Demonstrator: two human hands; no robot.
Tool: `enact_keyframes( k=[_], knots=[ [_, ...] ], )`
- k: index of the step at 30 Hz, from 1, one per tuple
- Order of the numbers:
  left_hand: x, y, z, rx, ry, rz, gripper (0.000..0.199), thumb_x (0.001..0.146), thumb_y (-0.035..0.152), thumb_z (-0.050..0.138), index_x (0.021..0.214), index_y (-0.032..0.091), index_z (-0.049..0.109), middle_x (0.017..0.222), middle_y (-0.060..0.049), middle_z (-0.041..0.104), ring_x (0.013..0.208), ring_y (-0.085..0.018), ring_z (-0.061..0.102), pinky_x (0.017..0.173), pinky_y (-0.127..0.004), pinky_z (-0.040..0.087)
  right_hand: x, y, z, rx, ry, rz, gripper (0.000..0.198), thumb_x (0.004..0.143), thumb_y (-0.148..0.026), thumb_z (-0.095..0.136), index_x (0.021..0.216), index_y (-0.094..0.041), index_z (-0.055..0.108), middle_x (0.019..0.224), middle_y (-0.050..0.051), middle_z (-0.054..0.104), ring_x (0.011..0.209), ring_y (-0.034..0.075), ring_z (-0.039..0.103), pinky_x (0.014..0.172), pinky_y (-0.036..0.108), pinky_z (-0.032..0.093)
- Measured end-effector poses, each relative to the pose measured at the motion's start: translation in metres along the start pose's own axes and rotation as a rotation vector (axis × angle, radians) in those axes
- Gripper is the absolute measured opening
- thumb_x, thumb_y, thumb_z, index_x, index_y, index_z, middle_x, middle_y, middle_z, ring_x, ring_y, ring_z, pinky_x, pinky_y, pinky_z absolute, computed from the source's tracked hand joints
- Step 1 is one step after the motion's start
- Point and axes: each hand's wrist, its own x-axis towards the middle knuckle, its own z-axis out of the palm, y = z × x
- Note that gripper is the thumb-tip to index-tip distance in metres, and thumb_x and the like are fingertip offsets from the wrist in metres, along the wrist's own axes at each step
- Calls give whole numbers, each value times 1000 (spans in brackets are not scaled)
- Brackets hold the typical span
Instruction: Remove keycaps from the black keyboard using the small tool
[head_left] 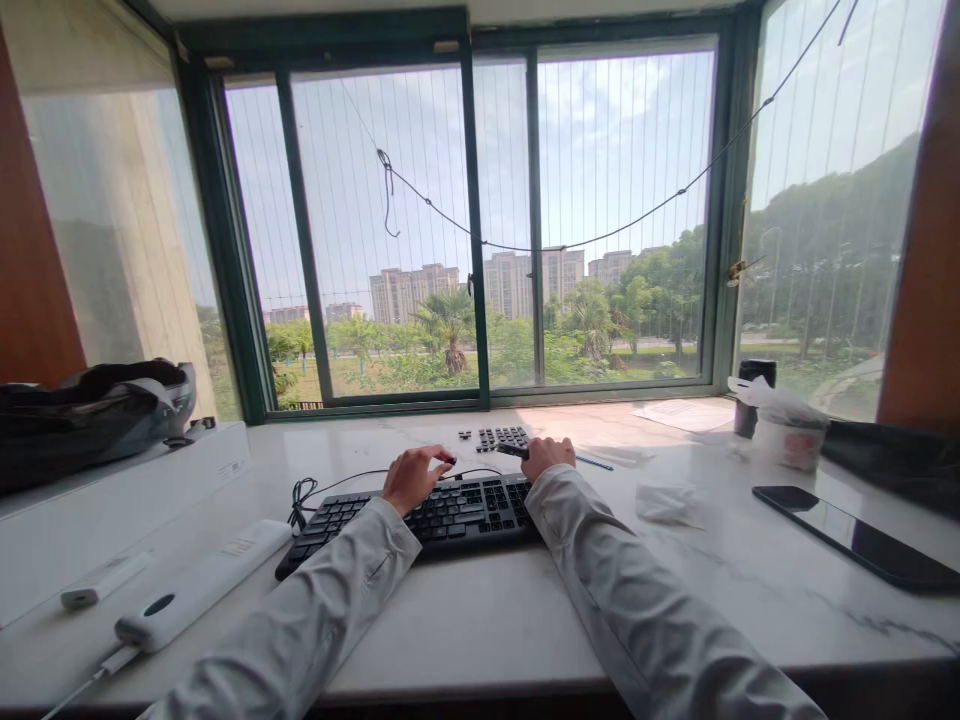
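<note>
Pulling keycaps off the keyboard (420,515) at centre frame.
My left hand (411,478) pinches something small, my right hand (546,457) grips a dark tool; loose keycaps (501,437) behind could scatter if I knock them.

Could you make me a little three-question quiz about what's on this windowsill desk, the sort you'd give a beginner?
1. True or false: the black keyboard has a full set of keys, none removed.
2. Multiple choice: what lies flat on the counter at the far right? A) a dark phone B) a book C) a mug
3. Fill in: the left hand rests at the keyboard's far ____.

Key
1. False: loose keycaps lie in a cluster behind the keyboard, near the right hand.
2. A: the dark phone lies screen up on the white counter.
3. Edge.
</note>
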Motion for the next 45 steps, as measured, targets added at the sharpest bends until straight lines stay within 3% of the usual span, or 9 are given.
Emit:
enact_keyframes(
  k=[7,14,20,27,33,45],
  knots=[
    [8,-12,-3,44,37,-28,22,85,44,61,93,29,76,102,1,73,97,-20,64,84,-27,46,1,6,-6,16,-18,-15,21,85,-28,49,96,-17,63,94,10,66,92,23,61,91,42,29],
    [47,-10,-3,221,-101,-4,22,83,39,60,94,28,76,98,-1,74,95,-23,65,83,-30,45,1,8,-11,11,30,-40,21,86,-28,46,91,-17,63,94,11,66,89,24,61,91,43,30],
    [90,-12,31,292,-208,8,23,82,38,59,92,27,76,97,-2,74,93,-21,63,79,-27,43,3,8,-6,16,20,-49,22,85,-29,46,96,-17,62,95,11,66,90,25,60,93,44,28],
    [119,-16,72,349,-268,21,20,78,33,62,82,21,76,90,-8,73,90,-23,62,76,-27,40,1,8,-8,-6,-14,-47,23,84,-30,48,95,-17,62,94,11,65,88,24,61,94,43,26],
    [135,-21,89,381,-295,36,18,77,29,60,76,16,74,82,-11,71,88,-23,62,74,-28,38,0,7,-9,-20,-17,-53,19,84,-27,47,92,-17,61,91,10,64,84,22,61,95,44,24],
    [148,-28,112,373,-276,9,17,75,29,61,74,17,73,82,-11,72,85,-23,63,73,-28,37,-1,6,-13,-25,-25,-53,19,85,-28,47,91,-17,61,89,9,65,84,22,61,95,43,26]
  ],
)
